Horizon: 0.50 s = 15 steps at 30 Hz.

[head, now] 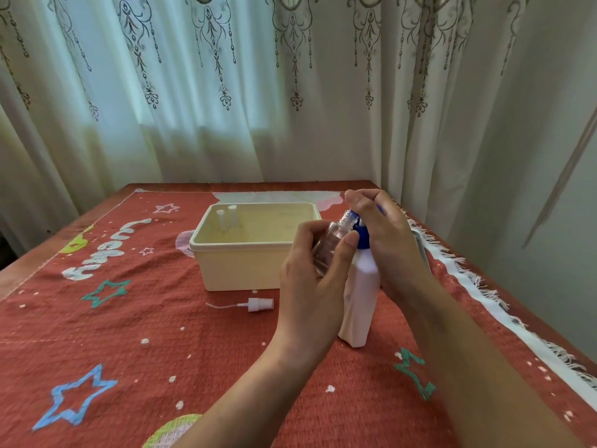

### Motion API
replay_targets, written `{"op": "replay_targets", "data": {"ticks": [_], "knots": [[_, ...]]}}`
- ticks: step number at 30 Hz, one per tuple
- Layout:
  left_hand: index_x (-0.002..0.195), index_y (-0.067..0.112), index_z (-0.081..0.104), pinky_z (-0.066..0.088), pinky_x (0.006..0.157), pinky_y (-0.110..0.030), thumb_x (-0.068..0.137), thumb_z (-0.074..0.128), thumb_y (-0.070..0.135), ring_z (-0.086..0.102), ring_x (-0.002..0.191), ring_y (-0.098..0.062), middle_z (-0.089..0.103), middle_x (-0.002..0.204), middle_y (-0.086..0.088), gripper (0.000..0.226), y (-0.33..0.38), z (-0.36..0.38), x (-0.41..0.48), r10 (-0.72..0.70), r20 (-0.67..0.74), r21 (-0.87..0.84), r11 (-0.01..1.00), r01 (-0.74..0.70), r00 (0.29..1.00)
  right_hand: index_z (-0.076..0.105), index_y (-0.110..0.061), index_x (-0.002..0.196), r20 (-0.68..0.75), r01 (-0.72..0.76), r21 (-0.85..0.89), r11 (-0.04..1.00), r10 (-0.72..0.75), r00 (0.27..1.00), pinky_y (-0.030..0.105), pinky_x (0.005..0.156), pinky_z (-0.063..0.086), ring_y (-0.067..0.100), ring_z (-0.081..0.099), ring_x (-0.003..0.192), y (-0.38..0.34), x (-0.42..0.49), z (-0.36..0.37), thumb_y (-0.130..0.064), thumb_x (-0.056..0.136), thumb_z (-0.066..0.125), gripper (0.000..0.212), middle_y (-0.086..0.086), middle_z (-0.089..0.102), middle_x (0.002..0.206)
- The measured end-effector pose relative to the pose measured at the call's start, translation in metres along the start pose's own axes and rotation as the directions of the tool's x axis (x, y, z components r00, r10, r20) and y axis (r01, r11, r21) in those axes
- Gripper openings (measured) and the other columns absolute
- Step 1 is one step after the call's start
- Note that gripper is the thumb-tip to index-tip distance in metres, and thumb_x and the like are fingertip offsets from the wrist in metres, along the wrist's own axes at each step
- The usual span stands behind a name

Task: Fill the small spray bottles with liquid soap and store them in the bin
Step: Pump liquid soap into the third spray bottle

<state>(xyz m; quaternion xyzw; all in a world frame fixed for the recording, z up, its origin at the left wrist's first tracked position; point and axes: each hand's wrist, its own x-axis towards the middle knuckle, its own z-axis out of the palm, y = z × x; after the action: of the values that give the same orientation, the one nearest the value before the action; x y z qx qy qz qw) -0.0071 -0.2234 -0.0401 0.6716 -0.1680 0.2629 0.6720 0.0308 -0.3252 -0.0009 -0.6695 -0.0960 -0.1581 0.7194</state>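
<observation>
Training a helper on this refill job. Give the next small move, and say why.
Probably press the pump with the right hand: the left hand holds the small bottle tilted, open neck at the blue nozzle, and it looks empty. Its sprayer lies on the cloth.

Red woven cloth [168, 334] printed with blue, green and white stars covering the desk [29, 270], white fringed edge [478, 286] along its right side, sheer white patterned curtains [226, 92] at the far side
</observation>
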Motion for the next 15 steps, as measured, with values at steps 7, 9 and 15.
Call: {"op": "replay_targets", "data": {"ticks": [7,9,15], "knots": [[0.105,0.021,0.061,0.049,0.066,-0.018,0.094,0.063,0.035,0.062,0.077,-0.007,0.067,0.087,0.006,0.019,-0.0016,-0.0013,-0.0026,-0.003,0.003,0.013,1.0,0.003,1.0,0.057,-0.021,0.1,-0.008,0.024,-0.045,0.999,-0.024,1.0,0.02,0.067,0.053,0.009,0.062,0.081,0.0027,0.0018,-0.0024,-0.028,0.094,0.061,0.01,-0.002,0.062,0.095],[0.106,0.019,0.061,0.047,0.065,-0.016,0.094,0.063,0.035,0.061,0.076,-0.006,0.067,0.088,0.006,0.02,-0.0006,-0.0012,-0.0013,0.001,-0.004,0.013,1.0,-0.001,1.0,0.058,-0.021,0.103,-0.009,0.022,-0.037,0.999,-0.022,1.0,0.021,0.07,0.054,0.008,0.063,0.081,0.0024,0.0005,-0.0018,-0.033,0.094,0.061,0.016,-0.003,0.063,0.095],[0.11,0.018,0.061,0.048,0.068,-0.013,0.094,0.062,0.035,0.064,0.082,-0.006,0.068,0.093,0.006,0.023,0.0009,-0.0004,0.0006,-0.005,-0.001,0.019,1.0,0.005,1.0,0.06,-0.026,0.104,0.004,-0.009,0.013,1.0,0.009,1.0,0.022,0.072,0.054,0.004,0.066,0.078,0.0003,0.0,0.0006,-0.048,0.088,0.062,0.027,-0.006,0.066,0.093]]}}
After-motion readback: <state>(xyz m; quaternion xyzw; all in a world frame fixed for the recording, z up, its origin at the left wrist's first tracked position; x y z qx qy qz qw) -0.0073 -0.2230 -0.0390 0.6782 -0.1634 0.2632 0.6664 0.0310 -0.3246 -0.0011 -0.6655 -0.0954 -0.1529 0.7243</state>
